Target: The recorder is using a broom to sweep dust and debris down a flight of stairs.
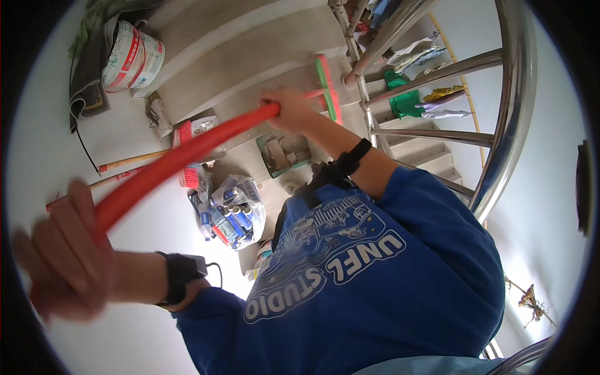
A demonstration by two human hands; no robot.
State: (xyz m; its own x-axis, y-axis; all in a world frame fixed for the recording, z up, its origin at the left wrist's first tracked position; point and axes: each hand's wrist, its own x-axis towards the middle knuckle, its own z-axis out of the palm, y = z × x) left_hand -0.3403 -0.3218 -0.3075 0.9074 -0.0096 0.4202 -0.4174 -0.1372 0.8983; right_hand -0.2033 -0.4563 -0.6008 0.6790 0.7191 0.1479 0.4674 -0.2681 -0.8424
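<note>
Both hands grip the thick red handle [187, 159] of a broom, which slants across the view. My left hand [70, 262], blurred, is wrapped around its upper end at the lower left. Farther down, my right hand [290, 110] closes around the handle near the middle of the view. Beyond that hand, the green-backed broom head [330, 89] with red bristles is over a grey stair step [253, 75]. Whether the bristles touch the step, I cannot tell. Below my right hand, a shallow green container [268, 166] holds pieces of debris.
A white and red bucket [133, 61] stands upper left. Red-bristled brushes [189, 178] with wooden handles lie by the wall, beside a clear plastic bag [255, 206] of bottles. A metal railing [511, 103] bounds the right side; cloths [405, 96] hang beyond it, above lower stairs.
</note>
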